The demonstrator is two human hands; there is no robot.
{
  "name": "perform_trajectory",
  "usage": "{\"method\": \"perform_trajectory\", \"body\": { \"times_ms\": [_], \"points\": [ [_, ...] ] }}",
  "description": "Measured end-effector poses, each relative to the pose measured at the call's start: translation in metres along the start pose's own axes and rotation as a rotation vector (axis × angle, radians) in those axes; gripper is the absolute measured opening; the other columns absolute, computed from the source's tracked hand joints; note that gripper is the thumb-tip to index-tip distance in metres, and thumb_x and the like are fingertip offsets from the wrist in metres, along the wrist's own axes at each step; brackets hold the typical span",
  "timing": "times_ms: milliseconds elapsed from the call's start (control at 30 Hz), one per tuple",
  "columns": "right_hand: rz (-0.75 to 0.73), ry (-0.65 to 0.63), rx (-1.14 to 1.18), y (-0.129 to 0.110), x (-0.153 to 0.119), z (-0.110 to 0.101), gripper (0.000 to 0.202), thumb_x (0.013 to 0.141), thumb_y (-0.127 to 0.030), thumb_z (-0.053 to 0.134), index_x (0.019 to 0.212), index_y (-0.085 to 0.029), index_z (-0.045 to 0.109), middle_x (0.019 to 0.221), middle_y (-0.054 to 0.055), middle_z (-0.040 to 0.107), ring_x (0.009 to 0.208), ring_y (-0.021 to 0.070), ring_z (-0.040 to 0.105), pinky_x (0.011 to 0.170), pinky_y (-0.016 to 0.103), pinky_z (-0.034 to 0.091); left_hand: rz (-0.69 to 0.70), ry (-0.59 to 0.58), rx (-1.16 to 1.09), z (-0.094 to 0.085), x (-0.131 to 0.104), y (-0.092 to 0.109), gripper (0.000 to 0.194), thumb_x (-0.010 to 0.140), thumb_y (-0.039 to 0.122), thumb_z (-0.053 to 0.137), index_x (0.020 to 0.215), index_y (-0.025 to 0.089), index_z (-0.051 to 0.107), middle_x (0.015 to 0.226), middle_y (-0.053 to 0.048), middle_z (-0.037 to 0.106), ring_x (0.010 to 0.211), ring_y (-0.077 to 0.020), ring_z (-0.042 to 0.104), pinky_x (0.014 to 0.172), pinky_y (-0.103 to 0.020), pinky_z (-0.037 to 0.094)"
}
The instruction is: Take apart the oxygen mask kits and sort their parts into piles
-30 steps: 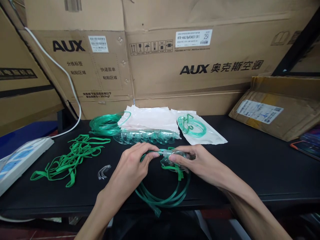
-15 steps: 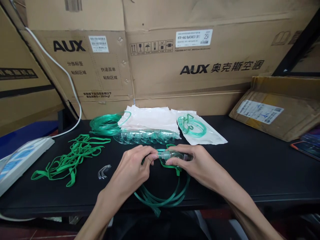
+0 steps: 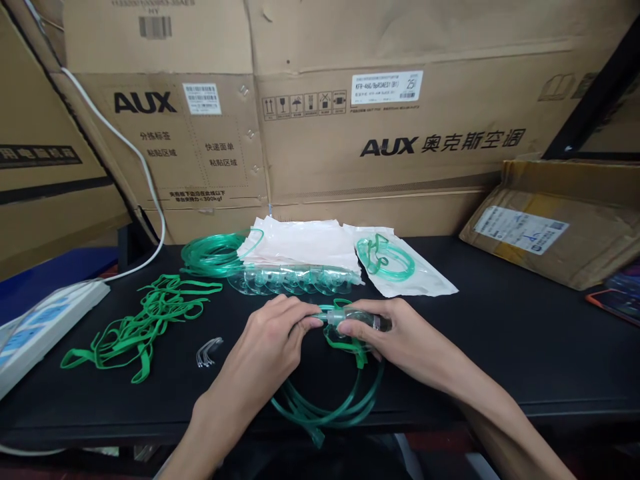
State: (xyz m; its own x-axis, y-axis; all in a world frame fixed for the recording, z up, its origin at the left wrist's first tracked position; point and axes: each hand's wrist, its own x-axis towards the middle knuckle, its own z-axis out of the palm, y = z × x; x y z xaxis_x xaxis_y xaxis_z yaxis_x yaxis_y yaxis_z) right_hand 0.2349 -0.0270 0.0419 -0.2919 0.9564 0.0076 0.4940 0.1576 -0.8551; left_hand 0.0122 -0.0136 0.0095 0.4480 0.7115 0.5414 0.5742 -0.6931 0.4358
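Observation:
My left hand (image 3: 280,333) pinches the end of a green tube beside the pale connector (image 3: 335,317) of a clear mask. My right hand (image 3: 395,333) is closed around the transparent mask (image 3: 363,320), thumb in front. A green strap (image 3: 345,345) hangs from the mask, below my fingers. Coiled green tubing (image 3: 330,417) loops down between my forearms to the table's front edge. Whether the tube's tip sits inside the connector is too small to tell.
Green elastic straps (image 3: 150,320) and small metal strips (image 3: 207,352) lie left. Behind are a tubing coil (image 3: 213,253), a row of masks (image 3: 295,280), white pouches (image 3: 300,243) and a packed mask (image 3: 390,260). A power strip (image 3: 50,327) stands left, a carton (image 3: 530,227) right.
The camera view has tilted up slightly. Both hands have shifted a little right with the tube and mask, their grips much the same.

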Motion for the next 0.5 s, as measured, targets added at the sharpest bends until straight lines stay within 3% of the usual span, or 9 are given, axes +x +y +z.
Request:
{"method": "perform_trajectory", "body": {
  "times_ms": [100, 267, 367, 500],
  "points": [
    [0.002, 0.017, -0.006, 0.002, 0.000, 0.004, 0.030, 0.089, -0.051, 0.071, 0.087, -0.021, 0.077, 0.067, -0.004, 0.061, 0.059, 0.0130, 0.045, 0.057, 0.026, 0.037, 0.045, -0.012, 0.050, 0.003, -0.001, 0.000, 0.019, 0.102, 0.009, 0.053, 0.105, 0.018, 0.070, 0.089, -0.001, 0.070, 0.083, -0.0197, 0.061, 0.079, -0.034, 0.045],
    [-0.079, 0.128, -0.169, 0.011, 0.002, 0.009, 0.024, 0.091, -0.047, 0.071, 0.091, -0.025, 0.082, 0.090, 0.000, 0.078, 0.079, 0.0209, 0.064, 0.068, 0.029, 0.046, 0.022, -0.054, 0.079, 0.002, -0.001, 0.001, 0.021, 0.101, 0.008, 0.053, 0.102, 0.019, 0.071, 0.083, 0.000, 0.067, 0.080, -0.0197, 0.059, 0.074, -0.033, 0.043],
    [-0.162, 0.191, -0.190, 0.013, 0.002, 0.013, 0.011, 0.090, -0.033, 0.075, 0.095, -0.028, 0.083, 0.102, -0.002, 0.080, 0.091, 0.0227, 0.071, 0.079, 0.029, 0.051, 0.001, -0.068, 0.038, -0.001, -0.001, 0.001, 0.022, 0.099, 0.007, 0.053, 0.097, 0.019, 0.071, 0.081, 0.001, 0.067, 0.078, -0.0183, 0.060, 0.074, -0.031, 0.043],
    [-0.274, 0.239, -0.254, 0.015, 0.003, 0.020, 0.012, 0.091, -0.022, 0.075, 0.097, -0.029, 0.083, 0.114, -0.001, 0.078, 0.105, 0.0228, 0.072, 0.094, 0.032, 0.052, -0.057, -0.079, -0.001, -0.007, 0.000, 0.000, 0.022, 0.098, 0.009, 0.055, 0.095, 0.020, 0.073, 0.083, 0.001, 0.070, 0.080, -0.0169, 0.063, 0.075, -0.029, 0.044]
  ]
}}
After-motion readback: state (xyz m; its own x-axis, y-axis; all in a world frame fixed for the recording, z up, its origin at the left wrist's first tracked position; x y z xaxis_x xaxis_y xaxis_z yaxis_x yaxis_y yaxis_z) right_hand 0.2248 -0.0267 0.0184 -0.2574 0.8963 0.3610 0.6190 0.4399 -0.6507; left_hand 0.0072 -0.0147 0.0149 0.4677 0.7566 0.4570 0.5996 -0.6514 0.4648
